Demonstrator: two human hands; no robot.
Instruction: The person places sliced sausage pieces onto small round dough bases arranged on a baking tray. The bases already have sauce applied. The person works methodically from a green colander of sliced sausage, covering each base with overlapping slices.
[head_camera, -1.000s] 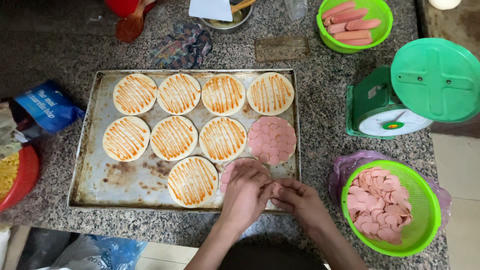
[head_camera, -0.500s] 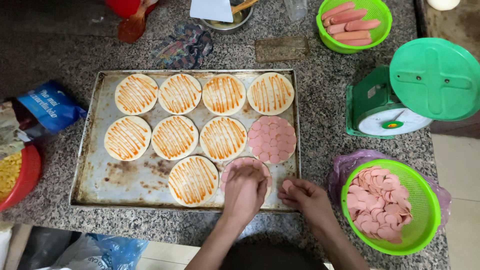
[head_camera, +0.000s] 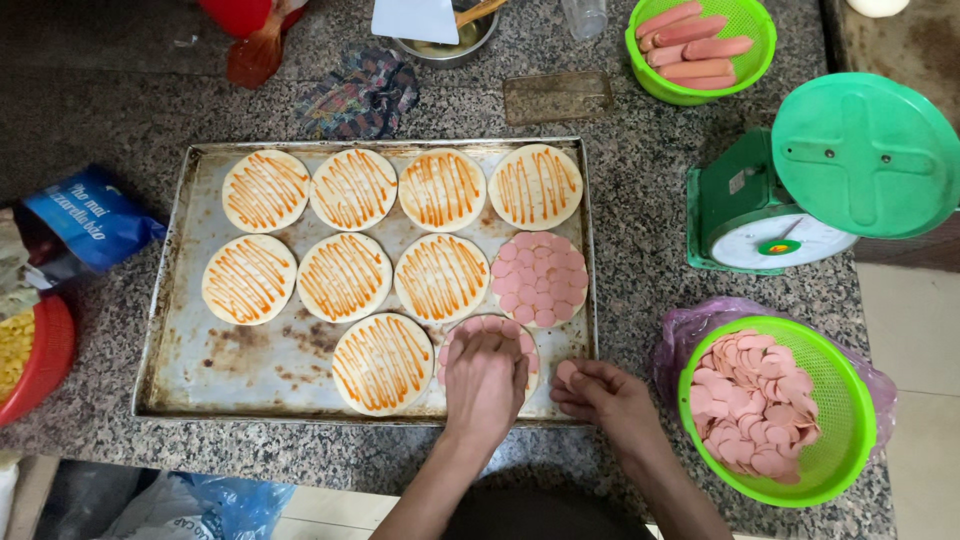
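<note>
Ten round dough bases are laid on the metal baking tray (head_camera: 170, 330); one base (head_camera: 541, 279) is fully covered with pink sausage slices, and eight sauced bases remain bare. The left hand (head_camera: 486, 382) is pressed flat, fingers extended, on the partly covered base (head_camera: 487, 328) at the tray's front edge. A few slices (head_camera: 567, 371) are pinched in the right hand (head_camera: 605, 397), just beside the green colander of slices (head_camera: 770, 405).

bare tray corner (head_camera: 230, 360) lies open; green basket (head_camera: 835, 460) crowds the right.
</note>
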